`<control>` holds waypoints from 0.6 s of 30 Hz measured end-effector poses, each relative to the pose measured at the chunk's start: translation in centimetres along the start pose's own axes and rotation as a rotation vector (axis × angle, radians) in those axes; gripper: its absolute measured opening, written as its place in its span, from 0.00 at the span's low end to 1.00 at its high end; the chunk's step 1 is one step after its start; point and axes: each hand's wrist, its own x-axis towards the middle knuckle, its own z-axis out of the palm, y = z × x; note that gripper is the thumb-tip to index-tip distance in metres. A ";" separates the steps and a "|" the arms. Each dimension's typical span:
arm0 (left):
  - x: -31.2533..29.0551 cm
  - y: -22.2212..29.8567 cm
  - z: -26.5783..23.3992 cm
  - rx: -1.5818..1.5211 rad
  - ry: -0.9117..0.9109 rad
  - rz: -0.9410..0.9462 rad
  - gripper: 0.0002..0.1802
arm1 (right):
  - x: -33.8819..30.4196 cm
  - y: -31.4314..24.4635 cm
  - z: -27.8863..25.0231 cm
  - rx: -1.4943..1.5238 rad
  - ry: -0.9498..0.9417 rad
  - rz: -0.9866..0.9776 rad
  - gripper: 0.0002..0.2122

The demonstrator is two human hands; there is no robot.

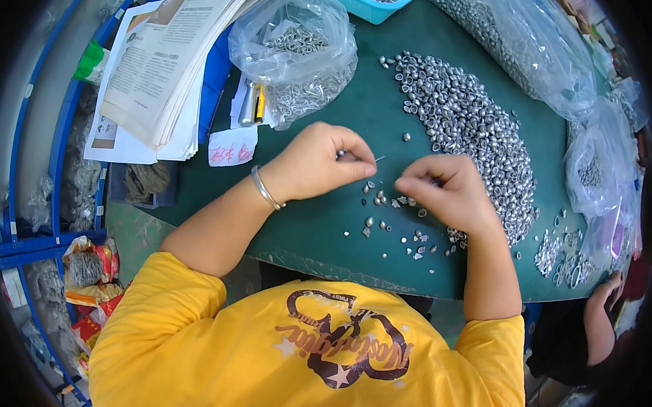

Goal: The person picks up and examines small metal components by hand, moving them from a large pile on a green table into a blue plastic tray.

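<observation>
Over the green table (289,231), my left hand (320,160) is closed in a pinch. A thin needle-like metal pin (380,159) pokes out of its fingertips, and a small silvery bead (341,154) shows between its fingers. To its right and apart from it, my right hand (448,188) is closed with thumb and forefinger together; what it holds, if anything, is hidden. A large heap of silvery hollow metal beads (480,115) lies beyond and beside my right hand. Below both hands, loose beads and small flat metal bits (418,248) are scattered.
A clear bag of metal pieces (301,95) stands at the back left, beside a pen (260,104), a paper slip (232,146) and stacked papers (158,76). More filled bags (518,45) and a blue tray (376,11) line the far side. Another person's arm (600,321) shows at right.
</observation>
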 end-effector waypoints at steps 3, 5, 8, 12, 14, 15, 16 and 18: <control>-0.4 0.2 0.9 0.291 0.000 0.127 0.06 | -0.1 0.2 1.2 -0.399 -0.067 -0.236 0.04; -0.4 0.3 1.2 0.326 -0.021 0.143 0.06 | -0.4 0.2 1.5 -0.544 -0.069 -0.263 0.04; -0.5 0.1 1.4 0.356 -0.012 0.189 0.05 | -0.2 0.7 1.4 -0.494 -0.054 -0.275 0.04; -0.7 0.3 1.4 0.372 -0.013 0.161 0.04 | 0.4 0.3 -0.4 0.544 -0.091 0.208 0.04; -0.6 0.4 1.4 0.371 0.000 0.155 0.04 | 0.5 0.8 -1.4 0.922 -0.191 0.170 0.05; -0.6 0.3 1.5 0.387 -0.002 0.163 0.04 | 0.4 0.7 -1.2 0.688 -0.123 0.164 0.05; -0.6 0.2 1.5 0.403 -0.004 0.172 0.04 | 0.3 0.5 -0.7 0.454 -0.057 0.156 0.05; -0.4 0.6 1.1 0.167 -0.005 0.037 0.04 | 0.2 0.4 0.7 0.023 -0.040 -0.066 0.03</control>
